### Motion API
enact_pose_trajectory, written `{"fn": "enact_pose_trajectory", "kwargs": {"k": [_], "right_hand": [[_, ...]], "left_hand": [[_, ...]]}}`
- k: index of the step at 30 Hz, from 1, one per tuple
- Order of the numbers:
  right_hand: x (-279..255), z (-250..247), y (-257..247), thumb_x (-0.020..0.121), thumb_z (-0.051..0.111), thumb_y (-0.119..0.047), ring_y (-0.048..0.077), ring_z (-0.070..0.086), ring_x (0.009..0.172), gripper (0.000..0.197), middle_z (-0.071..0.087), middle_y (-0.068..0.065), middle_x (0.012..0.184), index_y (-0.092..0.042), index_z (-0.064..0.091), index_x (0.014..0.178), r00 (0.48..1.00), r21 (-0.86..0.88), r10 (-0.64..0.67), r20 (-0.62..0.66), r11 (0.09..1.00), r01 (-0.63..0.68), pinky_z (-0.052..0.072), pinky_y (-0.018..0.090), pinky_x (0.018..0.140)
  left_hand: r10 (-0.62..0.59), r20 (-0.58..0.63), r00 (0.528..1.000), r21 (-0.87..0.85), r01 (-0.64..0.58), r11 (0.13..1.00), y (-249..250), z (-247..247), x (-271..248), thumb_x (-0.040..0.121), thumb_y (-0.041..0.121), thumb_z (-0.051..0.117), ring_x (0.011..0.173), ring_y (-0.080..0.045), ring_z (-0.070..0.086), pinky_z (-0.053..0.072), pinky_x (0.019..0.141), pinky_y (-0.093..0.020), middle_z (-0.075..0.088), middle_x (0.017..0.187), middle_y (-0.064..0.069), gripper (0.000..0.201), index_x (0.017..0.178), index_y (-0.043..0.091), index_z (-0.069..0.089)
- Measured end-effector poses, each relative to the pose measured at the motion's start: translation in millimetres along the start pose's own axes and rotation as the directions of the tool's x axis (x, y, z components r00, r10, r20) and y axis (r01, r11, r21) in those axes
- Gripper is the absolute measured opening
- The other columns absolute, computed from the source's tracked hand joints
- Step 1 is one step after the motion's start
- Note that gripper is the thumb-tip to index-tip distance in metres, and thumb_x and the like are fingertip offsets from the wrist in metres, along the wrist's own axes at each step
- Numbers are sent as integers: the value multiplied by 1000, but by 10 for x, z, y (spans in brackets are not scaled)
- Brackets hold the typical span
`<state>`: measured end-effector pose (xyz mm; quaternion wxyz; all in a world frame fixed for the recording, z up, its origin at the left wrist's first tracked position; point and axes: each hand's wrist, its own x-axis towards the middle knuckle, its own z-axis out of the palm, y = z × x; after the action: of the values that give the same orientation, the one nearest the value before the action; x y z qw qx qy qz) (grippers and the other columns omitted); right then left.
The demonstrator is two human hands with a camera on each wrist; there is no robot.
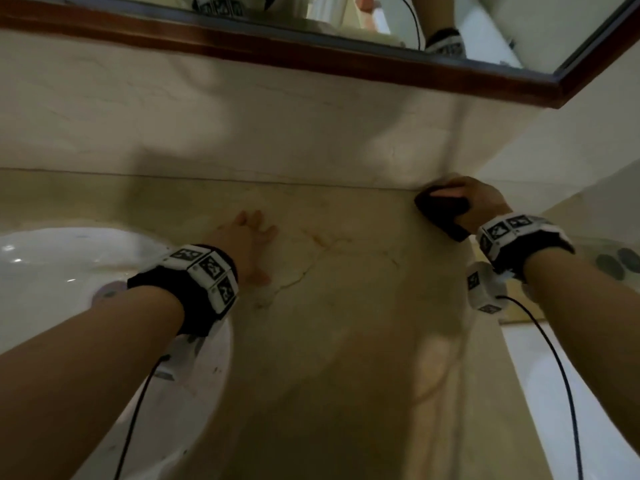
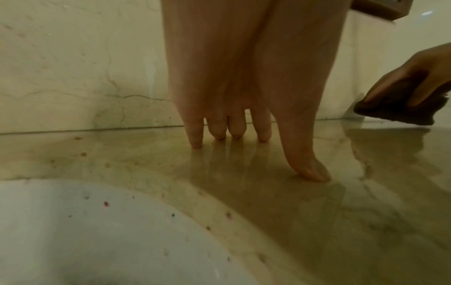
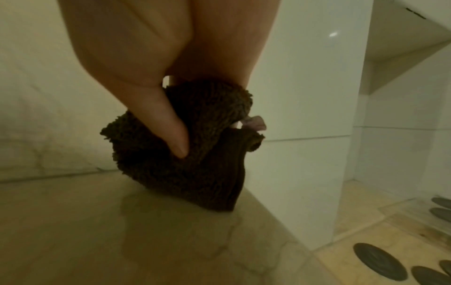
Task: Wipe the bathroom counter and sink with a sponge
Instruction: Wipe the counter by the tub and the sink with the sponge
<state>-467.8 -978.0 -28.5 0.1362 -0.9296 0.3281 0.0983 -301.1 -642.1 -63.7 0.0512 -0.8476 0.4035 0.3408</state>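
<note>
A dark brown fuzzy sponge (image 1: 441,209) (image 3: 195,154) (image 2: 395,110) lies pressed on the beige marble counter (image 1: 346,323) in its far right corner, against the back wall. My right hand (image 1: 474,199) grips it, the thumb (image 3: 168,127) dug into its pile. My left hand (image 1: 249,237) rests on the counter to the right of the white sink (image 1: 52,271), its straight fingertips (image 2: 234,133) touching the wet, shiny stone. Small dark specks dot the sink rim (image 2: 105,204).
A mirror with a brown wooden frame (image 1: 311,60) hangs above the marble backsplash (image 1: 242,126). A white tiled wall (image 3: 305,115) bounds the counter on the right. Beyond the counter's right edge lies a floor with dark round discs (image 3: 378,258).
</note>
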Motion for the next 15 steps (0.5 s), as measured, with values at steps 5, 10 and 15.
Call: {"fn": "enact_pose_trajectory", "kwargs": {"k": [5,10,15], "right_hand": [[64,150,137,91,55,-12,33,38,130,45,32,9,147,-25,50,134,999,-47,-39,23,998,40,34,31,106],[-1,186,155,86,57,2,38,37,129,58,28,16,147,-19,43,139,994,-73,-24,107,997,32,34,37,105],[-553,345,174,84,60,-2,34,32,134,60,20,16,149,-16,40,139,976,-81,-59,212,994,78,28,31,109]], "left_hand": [[-15,5,1000,16,14,1000,-23,11,19,84,43,64,149,-21,-10,12,121,-39,-18,159,1,94,151,31,0],[-18,-6,1000,-29,18,999,-44,61,51,82,43,66,148,-18,-11,8,121,-39,-17,159,4,95,150,34,2],[12,-68,998,-29,-14,999,-71,124,-8,85,43,63,148,-20,-11,6,120,-43,-16,159,1,91,151,30,2]]}}
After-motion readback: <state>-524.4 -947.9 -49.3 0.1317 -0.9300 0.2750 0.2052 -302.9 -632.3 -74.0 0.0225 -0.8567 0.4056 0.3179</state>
